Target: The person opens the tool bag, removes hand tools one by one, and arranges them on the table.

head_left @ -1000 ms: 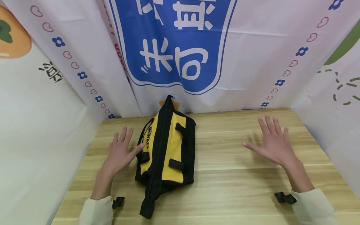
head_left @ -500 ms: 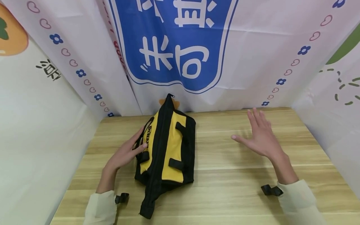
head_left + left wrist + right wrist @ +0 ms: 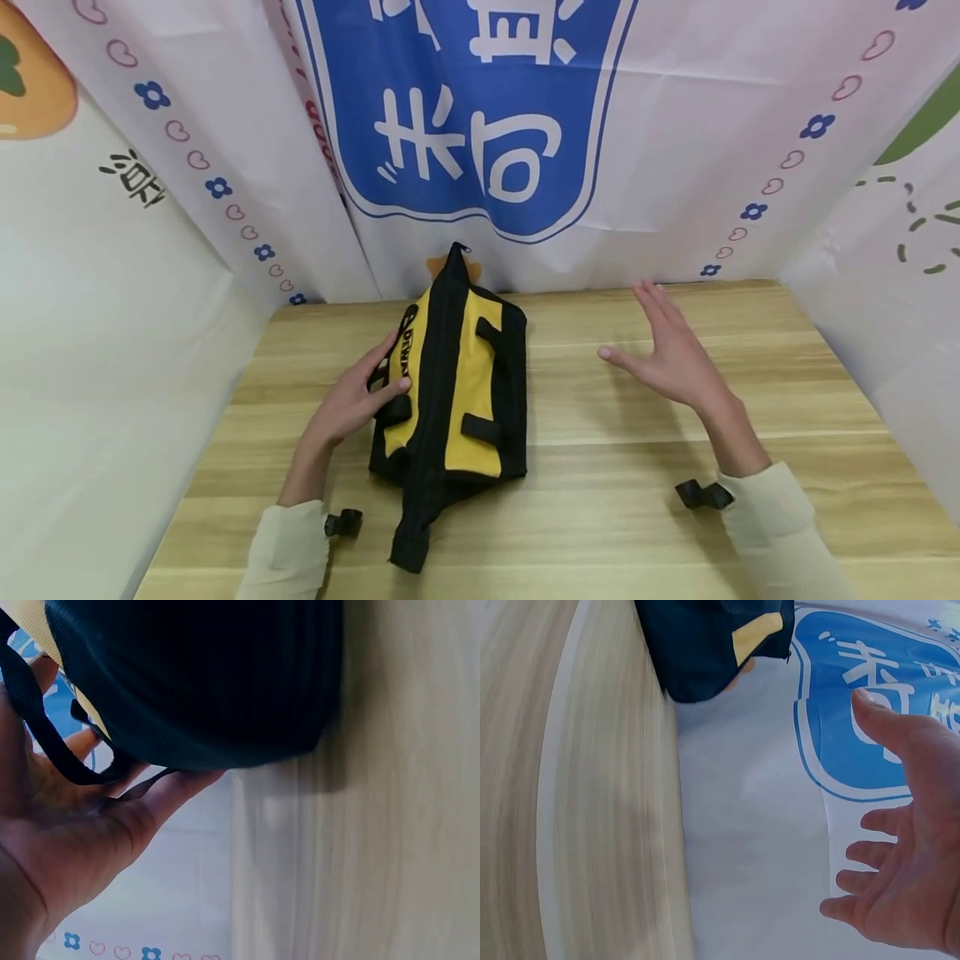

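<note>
A black and yellow zip-top tool bag [image 3: 474, 375] marked DEWALT stands on the wooden table, its zipper strip running lengthwise along the top. Against its left side lies my left hand [image 3: 352, 406], the thumb over the yellow panel near the lettering and the fingers partly hidden by the bag. In the left wrist view, that hand [image 3: 82, 832] presses along the dark side of the bag [image 3: 202, 682], right by a loop of black strap [image 3: 49, 731]. My right hand [image 3: 675, 358] hovers right of the bag, fingers extended, thumb spread toward it, holding nothing.
The wooden table [image 3: 615, 517] reaches back to a white cloth wall [image 3: 675, 167] with a blue printed shield [image 3: 525, 92]. More white cloth hangs at the left [image 3: 90, 333] and right sides. A black wrist mount [image 3: 703, 495] sticks out from the right sleeve.
My left hand has moved right and come against the bag, which has shifted slightly right. My right hand has moved left toward the bag.
</note>
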`<state>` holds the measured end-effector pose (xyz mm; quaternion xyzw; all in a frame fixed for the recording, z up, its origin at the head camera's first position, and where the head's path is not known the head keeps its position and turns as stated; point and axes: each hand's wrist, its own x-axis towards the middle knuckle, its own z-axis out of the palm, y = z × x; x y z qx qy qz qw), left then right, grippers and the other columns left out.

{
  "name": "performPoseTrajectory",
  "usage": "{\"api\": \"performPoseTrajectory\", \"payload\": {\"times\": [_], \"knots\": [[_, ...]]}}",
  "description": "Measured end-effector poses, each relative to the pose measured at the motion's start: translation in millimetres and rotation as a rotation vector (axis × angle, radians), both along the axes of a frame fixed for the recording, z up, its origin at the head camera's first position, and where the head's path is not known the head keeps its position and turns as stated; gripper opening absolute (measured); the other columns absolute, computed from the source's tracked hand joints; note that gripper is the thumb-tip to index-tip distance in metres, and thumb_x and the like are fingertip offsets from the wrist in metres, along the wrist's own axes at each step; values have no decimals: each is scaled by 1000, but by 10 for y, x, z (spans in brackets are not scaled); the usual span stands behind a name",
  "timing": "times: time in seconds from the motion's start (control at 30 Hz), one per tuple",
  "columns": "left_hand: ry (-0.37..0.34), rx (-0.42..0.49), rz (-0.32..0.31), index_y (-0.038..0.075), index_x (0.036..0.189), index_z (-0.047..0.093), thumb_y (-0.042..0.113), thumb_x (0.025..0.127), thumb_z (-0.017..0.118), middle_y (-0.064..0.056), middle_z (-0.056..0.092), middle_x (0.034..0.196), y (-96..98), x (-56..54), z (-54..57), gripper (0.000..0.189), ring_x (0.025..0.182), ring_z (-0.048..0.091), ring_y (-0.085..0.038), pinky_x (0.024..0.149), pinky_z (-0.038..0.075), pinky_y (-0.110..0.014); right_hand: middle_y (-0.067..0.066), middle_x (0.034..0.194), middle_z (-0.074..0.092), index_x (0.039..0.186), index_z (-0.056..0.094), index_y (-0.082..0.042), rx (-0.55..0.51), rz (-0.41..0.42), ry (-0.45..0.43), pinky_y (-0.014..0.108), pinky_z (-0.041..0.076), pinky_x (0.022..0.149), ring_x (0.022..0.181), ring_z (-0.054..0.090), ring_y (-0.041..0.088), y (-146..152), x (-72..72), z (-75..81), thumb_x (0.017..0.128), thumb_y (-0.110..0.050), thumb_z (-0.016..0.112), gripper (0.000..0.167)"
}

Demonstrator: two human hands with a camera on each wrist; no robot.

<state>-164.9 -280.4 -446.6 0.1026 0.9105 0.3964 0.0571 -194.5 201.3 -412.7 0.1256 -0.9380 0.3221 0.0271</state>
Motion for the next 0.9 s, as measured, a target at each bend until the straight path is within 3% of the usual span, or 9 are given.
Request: {"api": "performPoseTrajectory", "payload": {"times": [0.47, 0.7, 0.9], "knots": [[35, 29, -51, 29, 173, 22, 50, 102, 70, -10, 29, 178, 491, -37, 5, 88, 158, 38, -42, 127, 36, -66, 17, 179, 23, 172, 25, -11, -31, 39, 20, 75, 26, 128, 163, 24, 48, -118, 15, 19, 97, -53, 77, 101], [22, 48, -53, 31, 172, 23, 53, 101, 71, -7, 30, 177, 820, -72, 14, 89, 158, 40, -37, 127, 39, -62, 18, 176, 31, 169, 33, -11, -56, 41, 54, 73, 30, 127, 161, 30, 47, -128, 11, 26, 97, -50, 78, 94], [43, 44, -53, 26, 173, 25, 49, 100, 73, -9, 32, 177, 1072, -55, 1, 90, 161, 37, -36, 130, 36, -60, 18, 175, 33, 169, 35, -11, -60, 45, 66, 73, 31, 127, 160, 32, 47, -136, 24, 21, 97, -49, 78, 91]]}}
